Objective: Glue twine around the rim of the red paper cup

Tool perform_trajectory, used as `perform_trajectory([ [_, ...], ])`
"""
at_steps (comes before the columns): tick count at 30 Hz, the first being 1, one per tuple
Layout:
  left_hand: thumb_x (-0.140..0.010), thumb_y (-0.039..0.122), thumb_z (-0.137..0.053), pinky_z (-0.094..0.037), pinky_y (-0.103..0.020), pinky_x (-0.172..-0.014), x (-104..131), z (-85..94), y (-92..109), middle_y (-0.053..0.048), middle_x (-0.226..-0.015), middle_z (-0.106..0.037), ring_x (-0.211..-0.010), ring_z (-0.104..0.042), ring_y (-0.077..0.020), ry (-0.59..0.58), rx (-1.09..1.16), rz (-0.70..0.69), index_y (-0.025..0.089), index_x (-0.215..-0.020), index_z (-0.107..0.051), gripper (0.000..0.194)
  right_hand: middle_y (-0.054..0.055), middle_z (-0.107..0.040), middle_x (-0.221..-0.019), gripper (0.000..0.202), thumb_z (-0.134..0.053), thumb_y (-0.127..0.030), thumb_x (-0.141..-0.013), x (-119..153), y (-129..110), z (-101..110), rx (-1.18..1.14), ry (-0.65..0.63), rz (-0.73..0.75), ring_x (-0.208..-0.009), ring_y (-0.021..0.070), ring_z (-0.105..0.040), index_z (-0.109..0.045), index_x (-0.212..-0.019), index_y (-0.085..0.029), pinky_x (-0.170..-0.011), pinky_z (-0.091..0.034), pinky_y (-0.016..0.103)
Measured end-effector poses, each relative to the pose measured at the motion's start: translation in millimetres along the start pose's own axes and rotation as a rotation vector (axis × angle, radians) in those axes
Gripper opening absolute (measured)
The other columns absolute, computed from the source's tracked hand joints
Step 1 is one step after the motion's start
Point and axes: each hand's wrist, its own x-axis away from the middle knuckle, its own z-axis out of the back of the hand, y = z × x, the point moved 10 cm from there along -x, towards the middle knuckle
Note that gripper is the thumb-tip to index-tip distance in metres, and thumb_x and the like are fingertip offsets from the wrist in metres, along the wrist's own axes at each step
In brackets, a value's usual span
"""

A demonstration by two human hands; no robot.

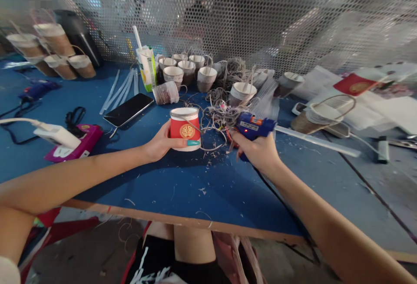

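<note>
My left hand (160, 144) is wrapped round a small red and white cup (184, 128) with a gold emblem, its thumb across the front. A grey cord runs along the cup's rim and trails off its right side. In my right hand (259, 149) is a blue hot glue gun (252, 127) with a small red light lit, its nozzle end pointing left toward the cup. A long clear glue stick (317, 141) sticks out of its back to the right. The nozzle tip is hard to make out against the tangled cords (224, 112) behind. Cup and gun are apart.
Several small cups (173, 75) with cord handles stand at the back, beside a drink carton (146, 69). A phone (128, 109), loose glue sticks (122, 93) and a magenta power strip (76, 143) lie on the left. More handled cups (55, 41) are stacked far left. A perforated metal panel (228, 19) stands behind.
</note>
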Motion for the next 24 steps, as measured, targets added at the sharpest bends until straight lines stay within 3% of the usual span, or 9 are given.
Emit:
perform_trajectory([
  [3, -0.049, 0.026, -0.090, -0.056, -0.042, -0.087, -1, -0.4, -1, -0.004, -0.093, -0.074, -0.087, -0.070, -0.0228, 0.016, 0.013, 0.004, 0.019, -0.104, -0.062, 0.063, 0.012, -0.067, -0.073, 0.018, -0.062, -0.033, -0.082, 10, -25, 29, 0.572, 0.186, 0.111, -0.065, 0.0276, -0.068, -0.056, -0.075, -0.018, -0.060, -0.053, 0.038],
  [4, -0.047, 0.026, -0.091, -0.057, -0.041, -0.086, -1, 0.1, -1, -0.003, -0.093, -0.073, -0.087, -0.070, -0.0222, 0.030, 0.024, 0.009, 0.019, -0.103, -0.062, 0.064, 0.016, -0.068, -0.082, 0.017, -0.062, -0.032, -0.083, 15, -28, 36, 0.746, 0.211, 0.093, -0.075, 0.0317, -0.070, -0.058, -0.083, -0.016, -0.065, -0.054, 0.041],
  [6, -0.046, 0.026, -0.091, -0.057, -0.039, -0.085, -1, 1.2, -1, -0.002, -0.091, -0.073, -0.086, -0.069, -0.0208, 0.056, 0.034, 0.005, 0.019, -0.102, -0.062, 0.064, 0.024, -0.066, -0.096, 0.025, -0.061, -0.030, -0.086, 24, -19, 50, 0.974, 0.213, -0.078, -0.085, 0.0380, -0.071, -0.057, -0.099, -0.009, -0.068, -0.054, 0.044],
  [9, -0.047, 0.027, -0.090, -0.057, -0.039, -0.084, -3, -1.2, 1, -0.002, -0.091, -0.072, -0.086, -0.069, -0.0207, 0.040, 0.035, -0.014, 0.019, -0.100, -0.062, 0.061, 0.034, -0.059, -0.111, 0.043, -0.060, -0.029, -0.089, 35, 5, 68, 1.058, 0.196, -0.356, -0.097, 0.0431, -0.070, -0.050, -0.117, 0.002, -0.075, -0.055, 0.047],
  [14, -0.050, 0.028, -0.087, -0.055, -0.040, -0.087, -4, -4.2, 4, -0.004, -0.095, -0.072, -0.089, -0.068, -0.0220, 0.005, 0.017, -0.046, 0.019, -0.103, -0.059, 0.061, 0.044, -0.045, -0.130, 0.062, -0.067, -0.030, -0.086, 35, 15, 73, 1.051, 0.155, -0.417, -0.125, 0.0519, -0.051, -0.043, -0.126, 0.011, -0.094, -0.049, 0.056],
  [16, -0.050, 0.027, -0.087, -0.055, -0.041, -0.088, -4, -4.8, 3, -0.003, -0.096, -0.071, -0.091, -0.067, -0.0222, 0.007, 0.016, -0.029, 0.019, -0.105, -0.058, 0.063, 0.044, -0.043, -0.135, 0.062, -0.069, -0.033, -0.084, 35, -2, 68, 1.029, 0.185, -0.253, -0.129, 0.0576, -0.043, -0.046, -0.126, 0.006, -0.096, -0.043, 0.067],
  [19, -0.050, 0.027, -0.088, -0.054, -0.041, -0.090, -2, -6.6, 2, -0.003, -0.098, -0.071, -0.095, -0.067, -0.0226, 0.007, 0.015, -0.002, 0.019, -0.106, -0.057, 0.065, 0.039, -0.039, -0.144, 0.061, -0.068, -0.039, -0.084, 39, -54, 41, 0.886, 0.235, 0.228, -0.137, 0.0593, -0.031, -0.047, -0.128, -0.004, -0.102, -0.032, 0.077],
  [22, -0.051, 0.028, -0.088, -0.054, -0.041, -0.090, -2, -5.1, 6, -0.004, -0.101, -0.070, -0.099, -0.066, -0.0233, 0.030, -0.012, -0.039, 0.019, -0.108, -0.057, 0.065, 0.031, -0.037, -0.150, 0.059, -0.059, -0.042, -0.090, 44, -93, 8, 0.604, 0.194, 0.598, -0.144, 0.0454, -0.031, -0.039, -0.137, -0.012, -0.111, -0.030, 0.069],
  [24, -0.052, 0.029, -0.088, -0.054, -0.040, -0.089, -2, -1.5, 8, -0.004, -0.102, -0.070, -0.098, -0.066, -0.0227, 0.063, -0.038, -0.071, 0.019, -0.108, -0.057, 0.065, 0.026, -0.044, -0.146, 0.055, -0.057, -0.043, -0.091, 38, -102, -17, 0.395, 0.051, 0.714, -0.140, 0.0371, -0.040, -0.037, -0.136, -0.017, -0.111, -0.036, 0.061],
])
